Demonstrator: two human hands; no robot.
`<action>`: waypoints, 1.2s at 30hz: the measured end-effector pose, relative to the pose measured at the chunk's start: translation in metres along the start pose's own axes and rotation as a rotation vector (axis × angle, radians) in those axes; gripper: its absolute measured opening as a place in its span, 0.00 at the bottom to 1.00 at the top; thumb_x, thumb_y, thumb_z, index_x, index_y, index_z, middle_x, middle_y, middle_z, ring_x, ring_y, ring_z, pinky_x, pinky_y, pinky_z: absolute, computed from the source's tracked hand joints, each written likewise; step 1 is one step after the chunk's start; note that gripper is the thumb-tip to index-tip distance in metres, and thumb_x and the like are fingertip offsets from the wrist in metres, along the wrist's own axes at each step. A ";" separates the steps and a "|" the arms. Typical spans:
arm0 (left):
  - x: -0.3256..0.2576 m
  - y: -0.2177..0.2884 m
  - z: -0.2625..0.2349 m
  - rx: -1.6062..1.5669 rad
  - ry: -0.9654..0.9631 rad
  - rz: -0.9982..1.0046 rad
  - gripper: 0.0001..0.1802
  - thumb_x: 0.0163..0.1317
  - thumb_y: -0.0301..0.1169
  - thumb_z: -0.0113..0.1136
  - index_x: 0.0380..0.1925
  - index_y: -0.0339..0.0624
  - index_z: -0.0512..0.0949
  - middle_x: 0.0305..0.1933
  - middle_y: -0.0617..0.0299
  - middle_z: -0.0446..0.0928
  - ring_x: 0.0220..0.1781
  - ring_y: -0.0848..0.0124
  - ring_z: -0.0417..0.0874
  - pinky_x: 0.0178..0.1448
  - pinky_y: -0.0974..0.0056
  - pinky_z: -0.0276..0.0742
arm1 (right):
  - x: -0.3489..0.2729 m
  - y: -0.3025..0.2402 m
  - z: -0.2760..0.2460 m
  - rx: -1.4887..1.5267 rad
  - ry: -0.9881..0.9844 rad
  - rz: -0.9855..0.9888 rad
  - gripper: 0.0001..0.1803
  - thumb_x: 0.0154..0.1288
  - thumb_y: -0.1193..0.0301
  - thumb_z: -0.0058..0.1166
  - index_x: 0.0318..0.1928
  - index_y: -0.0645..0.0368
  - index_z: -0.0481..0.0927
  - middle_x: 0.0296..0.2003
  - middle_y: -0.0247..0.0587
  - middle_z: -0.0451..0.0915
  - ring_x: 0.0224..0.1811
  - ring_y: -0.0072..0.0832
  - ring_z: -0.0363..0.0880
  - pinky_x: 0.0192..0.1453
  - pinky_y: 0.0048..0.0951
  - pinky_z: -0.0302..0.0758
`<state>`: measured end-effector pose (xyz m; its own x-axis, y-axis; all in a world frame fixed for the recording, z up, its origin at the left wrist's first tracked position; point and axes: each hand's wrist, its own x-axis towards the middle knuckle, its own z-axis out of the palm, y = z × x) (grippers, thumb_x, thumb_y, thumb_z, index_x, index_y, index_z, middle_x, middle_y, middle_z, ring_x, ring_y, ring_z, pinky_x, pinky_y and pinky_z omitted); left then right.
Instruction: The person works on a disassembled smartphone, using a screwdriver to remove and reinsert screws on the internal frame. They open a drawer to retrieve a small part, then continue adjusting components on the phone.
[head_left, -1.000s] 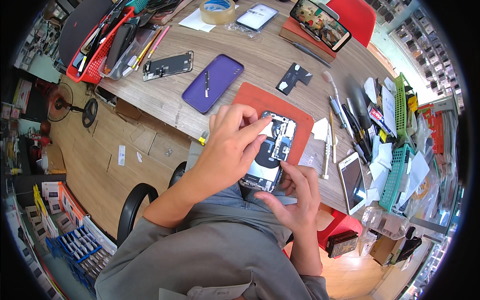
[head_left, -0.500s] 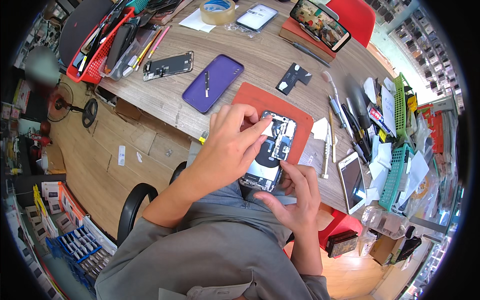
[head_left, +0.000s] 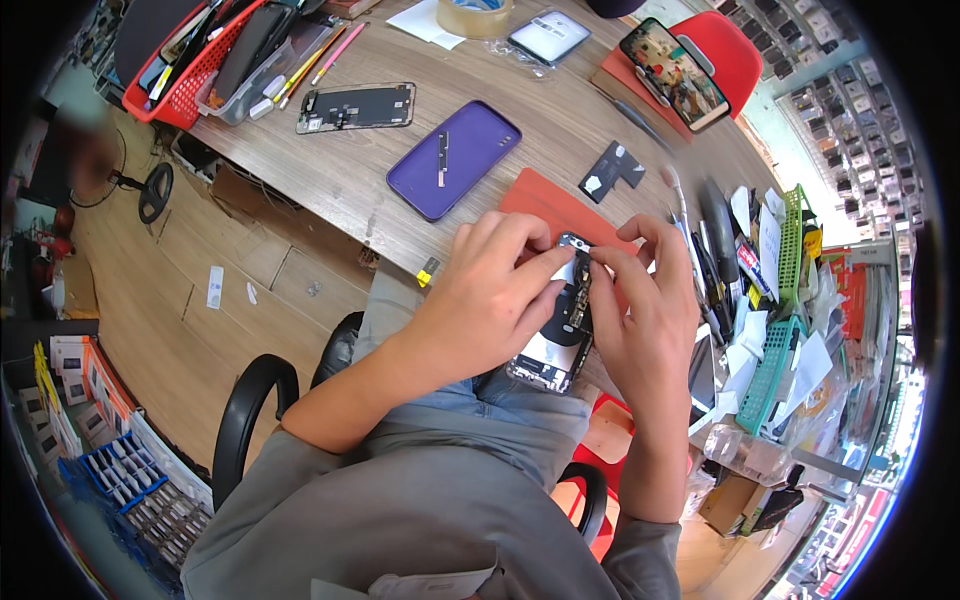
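An opened phone (head_left: 548,350) with bare circuit parts and a white-and-black inner face lies tilted between my hands, at the near edge of an orange-red mat (head_left: 545,196). My left hand (head_left: 492,295) is curled around the phone's left side, thumb and forefinger at its upper part. From the right, my right hand (head_left: 655,305) closes in with thumb and forefinger at the upper right edge, by the circuit board. Whether a small part is pinched there is hidden by the fingers. The phone's lower end juts toward my lap.
Beyond the mat lie a purple phone case (head_left: 470,165) with a thin strip on it, a detached screen (head_left: 357,107) and a black L-shaped piece (head_left: 611,170). A propped phone (head_left: 675,75) stands behind. Tools and green baskets (head_left: 768,375) crowd the right side; a red basket (head_left: 190,95) stands far left.
My right hand has moved up from the phone's lower right side to its upper right edge. The view has shifted a little, and the phone is turned slightly.
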<state>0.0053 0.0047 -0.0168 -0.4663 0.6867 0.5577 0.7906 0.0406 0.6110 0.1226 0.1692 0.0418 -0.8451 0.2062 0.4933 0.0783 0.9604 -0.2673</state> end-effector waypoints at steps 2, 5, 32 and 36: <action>0.001 0.001 -0.001 -0.021 0.017 -0.002 0.22 0.64 0.24 0.76 0.59 0.36 0.89 0.56 0.58 0.79 0.55 0.58 0.80 0.60 0.53 0.73 | 0.006 -0.001 0.001 -0.018 -0.039 0.000 0.09 0.65 0.78 0.73 0.46 0.63 0.90 0.56 0.43 0.83 0.47 0.42 0.83 0.47 0.43 0.82; -0.001 0.000 -0.001 -0.042 0.019 -0.004 0.24 0.63 0.23 0.76 0.61 0.36 0.89 0.57 0.58 0.79 0.54 0.59 0.80 0.61 0.53 0.72 | 0.009 -0.002 0.004 -0.052 -0.074 -0.011 0.09 0.64 0.78 0.73 0.45 0.63 0.90 0.57 0.43 0.83 0.48 0.42 0.83 0.47 0.43 0.82; -0.001 -0.002 0.000 -0.040 0.020 -0.004 0.25 0.62 0.23 0.76 0.60 0.34 0.88 0.59 0.56 0.78 0.59 0.55 0.80 0.61 0.51 0.73 | 0.032 -0.003 -0.003 -0.128 -0.209 -0.099 0.07 0.64 0.77 0.71 0.40 0.65 0.85 0.58 0.44 0.82 0.54 0.44 0.85 0.51 0.46 0.84; 0.000 -0.001 -0.001 -0.033 0.017 -0.005 0.25 0.62 0.22 0.76 0.60 0.34 0.88 0.59 0.56 0.78 0.59 0.56 0.80 0.61 0.51 0.73 | 0.031 -0.005 -0.001 -0.166 -0.212 -0.108 0.07 0.65 0.77 0.70 0.40 0.65 0.85 0.57 0.42 0.82 0.51 0.43 0.84 0.48 0.45 0.83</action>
<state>0.0044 0.0039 -0.0173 -0.4775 0.6740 0.5638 0.7748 0.0204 0.6319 0.0964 0.1708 0.0589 -0.9436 0.0738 0.3228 0.0523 0.9958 -0.0747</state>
